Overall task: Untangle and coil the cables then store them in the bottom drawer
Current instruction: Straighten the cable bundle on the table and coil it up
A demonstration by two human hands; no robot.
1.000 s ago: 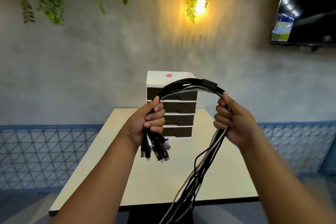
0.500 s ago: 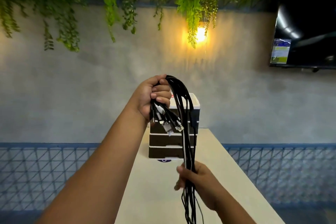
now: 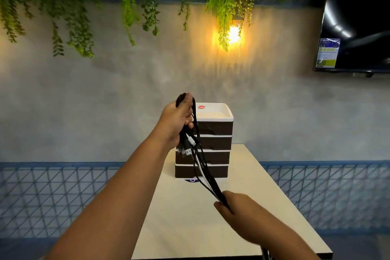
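Head view has the cables [image 3: 199, 164] strung taut on a slant, left hand [image 3: 178, 121] gripping the plug ends high by the drawer unit [image 3: 215, 141], right hand [image 3: 234, 207] closed round the bundle low and nearer the body. Bottom drawer [image 3: 219, 172] sits shut just behind the line; the cables' tail runs off the lower edge, length unseen.

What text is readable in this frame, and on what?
"Uniplus", roughly; small and soft: red oval sticker on the white top of the drawer unit.
Unreadable: printed lines on the blue, green and yellow label stuck on the wall TV, too blurred.
Unreadable: blue mark on the table below the unit, mostly hidden.
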